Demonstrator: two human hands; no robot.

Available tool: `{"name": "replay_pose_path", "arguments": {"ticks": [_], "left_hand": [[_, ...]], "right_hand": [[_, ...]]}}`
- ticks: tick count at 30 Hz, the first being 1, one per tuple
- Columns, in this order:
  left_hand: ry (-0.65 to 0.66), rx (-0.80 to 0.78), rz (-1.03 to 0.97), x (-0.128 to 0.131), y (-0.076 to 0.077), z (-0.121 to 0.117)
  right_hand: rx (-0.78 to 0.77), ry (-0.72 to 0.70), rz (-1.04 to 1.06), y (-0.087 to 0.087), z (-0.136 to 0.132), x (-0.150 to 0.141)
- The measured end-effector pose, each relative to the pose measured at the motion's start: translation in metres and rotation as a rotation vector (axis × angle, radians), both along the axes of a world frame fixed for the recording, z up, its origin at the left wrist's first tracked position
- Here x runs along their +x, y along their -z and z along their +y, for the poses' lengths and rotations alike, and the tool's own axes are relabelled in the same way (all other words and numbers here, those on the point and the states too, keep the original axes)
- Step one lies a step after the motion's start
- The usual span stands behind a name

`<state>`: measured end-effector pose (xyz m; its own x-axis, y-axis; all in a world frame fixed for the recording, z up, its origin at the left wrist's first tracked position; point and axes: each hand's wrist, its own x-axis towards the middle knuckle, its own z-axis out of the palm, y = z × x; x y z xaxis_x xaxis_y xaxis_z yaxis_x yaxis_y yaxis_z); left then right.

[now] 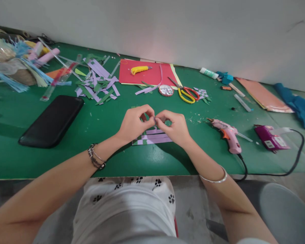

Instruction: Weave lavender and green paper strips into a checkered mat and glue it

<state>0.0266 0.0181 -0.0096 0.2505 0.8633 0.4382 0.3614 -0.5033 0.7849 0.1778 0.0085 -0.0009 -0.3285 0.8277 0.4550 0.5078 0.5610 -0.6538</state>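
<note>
Green bench (104, 157): one piece of purple-and-green paper weaving (157, 138), lying flat beneath both hands. Left hand (138, 122) and right hand (174, 127), fingers of each pinched closed, tips meeting over a small purplish bit (155, 121), mostly hidden. Beyond: one pair of scissors (186, 93), one yellow cutter (140, 69) on red paper (132, 78). To the right: one pink glue gun (228, 134).

left hand (138, 122) and right hand (175, 128) raised over the bench (109, 156), fingertips meeting in a pinch, maybe gripping something too small to tell, wrists bent inward, both forearms bare and angled together from either side
</note>
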Motion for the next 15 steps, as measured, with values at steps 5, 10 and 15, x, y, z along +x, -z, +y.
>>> {"name": "replay_pose_path", "arguments": {"ticks": [5, 10, 15], "left_hand": [[0.003, -0.076, -0.083, -0.0023, 0.0007, 0.0034], [0.003, -0.033, -0.042, -0.0030, -0.0011, 0.0025], [-0.005, -0.013, 0.006, -0.0037, -0.0002, 0.0032]], "right_hand": [[-0.070, 0.004, 0.077, -0.0001, -0.0004, -0.0009], [-0.081, 0.027, 0.103, -0.0004, 0.0002, -0.0004], [0.000, 0.045, 0.038, -0.0014, 0.0002, 0.0004]]}}
